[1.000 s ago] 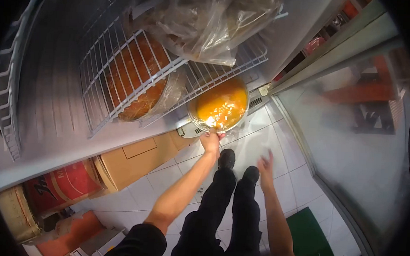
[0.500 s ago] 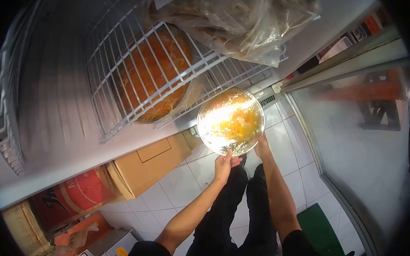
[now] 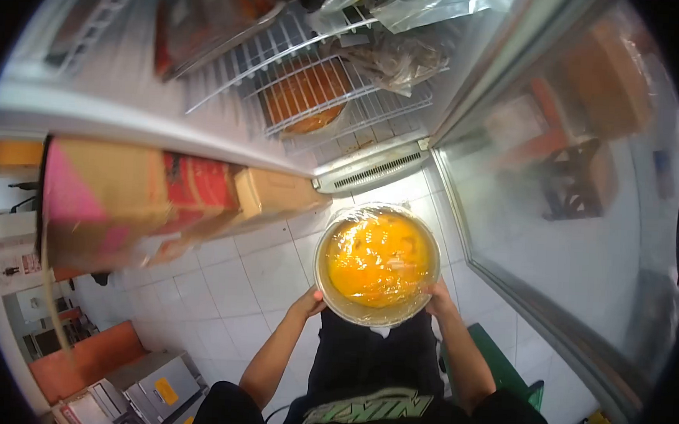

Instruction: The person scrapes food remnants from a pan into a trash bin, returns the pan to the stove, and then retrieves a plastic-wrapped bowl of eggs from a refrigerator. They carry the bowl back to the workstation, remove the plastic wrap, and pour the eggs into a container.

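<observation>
A round metal bowl [image 3: 378, 263] covered in clear plastic wrap holds orange-yellow food in liquid. It is held up in front of my body, over the tiled floor. My left hand [image 3: 309, 301] grips its lower left rim, and my right hand [image 3: 439, 297] grips its lower right rim. Beyond it, inside an open fridge, another wrapped round container of orange food [image 3: 306, 95] sits beneath a white wire shelf [image 3: 286, 56]. Plastic bags [image 3: 397, 58] lie on the wire shelves at the top.
The open glass door [image 3: 539, 215] stands on the right. Cardboard boxes [image 3: 271, 193] are stacked on the left beside the fridge. A green object [image 3: 500, 366] is on the floor at lower right. Metal boxes [image 3: 163, 383] sit at lower left.
The bowl has come away from the fridge and closer to my body, and its contents show more clearly. My left hand has shifted left along the rim. The view now takes in more of the fridge.
</observation>
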### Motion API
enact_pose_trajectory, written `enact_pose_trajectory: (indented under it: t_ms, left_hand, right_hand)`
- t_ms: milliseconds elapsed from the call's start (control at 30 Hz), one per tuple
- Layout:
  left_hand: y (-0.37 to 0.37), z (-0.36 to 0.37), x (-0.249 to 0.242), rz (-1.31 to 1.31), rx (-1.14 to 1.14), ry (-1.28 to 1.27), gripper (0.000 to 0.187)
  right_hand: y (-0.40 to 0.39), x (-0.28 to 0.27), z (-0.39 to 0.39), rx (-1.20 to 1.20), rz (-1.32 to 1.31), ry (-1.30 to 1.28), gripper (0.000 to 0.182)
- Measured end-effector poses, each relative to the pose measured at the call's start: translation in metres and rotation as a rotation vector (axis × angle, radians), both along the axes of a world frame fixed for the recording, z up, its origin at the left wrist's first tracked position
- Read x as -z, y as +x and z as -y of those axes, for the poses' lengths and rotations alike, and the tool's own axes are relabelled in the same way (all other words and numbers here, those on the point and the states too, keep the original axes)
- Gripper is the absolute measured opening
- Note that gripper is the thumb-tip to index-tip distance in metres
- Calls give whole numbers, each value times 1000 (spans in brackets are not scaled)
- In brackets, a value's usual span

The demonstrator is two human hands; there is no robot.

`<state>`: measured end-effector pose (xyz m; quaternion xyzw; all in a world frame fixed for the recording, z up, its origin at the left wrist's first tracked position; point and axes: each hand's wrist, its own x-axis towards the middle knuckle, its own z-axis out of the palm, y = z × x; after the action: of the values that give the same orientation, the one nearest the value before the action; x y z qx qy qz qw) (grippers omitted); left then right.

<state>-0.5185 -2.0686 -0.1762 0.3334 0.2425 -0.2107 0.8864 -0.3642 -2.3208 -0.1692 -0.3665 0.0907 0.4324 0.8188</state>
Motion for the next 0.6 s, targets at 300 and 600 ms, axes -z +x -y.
enact_pose_trajectory:
  t_ms: [300,600]
  left_hand:
    - [-71,40,-131,153,-231,-19,104]
    - [-133,65,-182,249,-389,-38,66]
  right_hand:
    - [-49,-150,34,-229,-16,-2,73]
    - [-63,-220,27,-438,155,-39,63]
